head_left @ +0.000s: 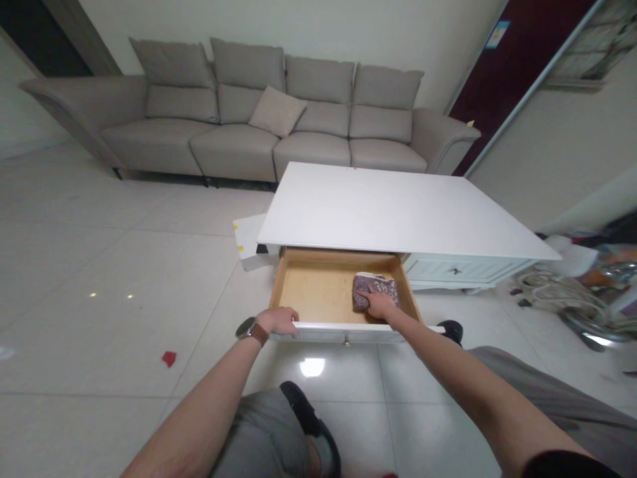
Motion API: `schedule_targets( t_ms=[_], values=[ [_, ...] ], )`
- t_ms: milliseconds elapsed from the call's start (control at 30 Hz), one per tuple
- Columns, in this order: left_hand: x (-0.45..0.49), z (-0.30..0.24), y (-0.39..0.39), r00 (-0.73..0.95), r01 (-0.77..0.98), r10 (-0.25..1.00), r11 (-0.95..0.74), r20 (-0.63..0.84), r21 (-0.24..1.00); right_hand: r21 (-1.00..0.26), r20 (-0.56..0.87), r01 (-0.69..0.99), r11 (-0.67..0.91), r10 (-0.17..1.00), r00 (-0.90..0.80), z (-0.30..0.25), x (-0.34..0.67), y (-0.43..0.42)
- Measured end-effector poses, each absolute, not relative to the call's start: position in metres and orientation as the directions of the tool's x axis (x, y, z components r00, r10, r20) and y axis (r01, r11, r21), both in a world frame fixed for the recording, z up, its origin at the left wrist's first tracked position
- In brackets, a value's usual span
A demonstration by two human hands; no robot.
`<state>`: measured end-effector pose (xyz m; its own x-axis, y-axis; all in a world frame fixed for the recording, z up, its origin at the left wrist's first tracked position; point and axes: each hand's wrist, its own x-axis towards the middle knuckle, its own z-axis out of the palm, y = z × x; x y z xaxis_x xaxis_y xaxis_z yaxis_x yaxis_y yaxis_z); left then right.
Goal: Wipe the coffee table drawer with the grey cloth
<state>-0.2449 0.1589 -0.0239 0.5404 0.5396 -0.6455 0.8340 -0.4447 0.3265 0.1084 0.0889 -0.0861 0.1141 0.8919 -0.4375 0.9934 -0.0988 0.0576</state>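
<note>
A white coffee table [398, 209] has its wooden drawer [318, 285] pulled out toward me. Inside, at the drawer's right side, lies a folded purple patterned cloth [381, 287]. My right hand [379, 304] rests on the cloth, fingers stretched flat over its near edge. My left hand [279, 320], a watch on its wrist, is curled over the drawer's white front panel [343, 330] near its left end.
A grey sofa [259, 119] stands behind the table. A white box [247, 240] lies on the tiled floor by the table's left corner. Clutter and cables [577, 292] fill the floor at the right. A red scrap [169, 358] lies at the left.
</note>
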Motion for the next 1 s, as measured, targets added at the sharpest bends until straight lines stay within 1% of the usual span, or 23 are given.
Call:
schedule_targets(
  t_ms=[667, 1000],
  values=[
    [-0.2442, -0.0286, 0.1612, 0.561, 0.822, 0.522, -0.445, -0.643, 0.355, 0.054, -0.449, 0.993, -0.108, 0.885, 0.121, -0.0863, 0.1072, 0.0881],
    [-0.2440, -0.0255, 0.1602, 0.555, 0.825, 0.525, -0.447, -0.645, 0.346, 0.041, -0.460, 0.992, -0.119, 0.879, 0.125, -0.0869, 0.1077, 0.0889]
  ],
)
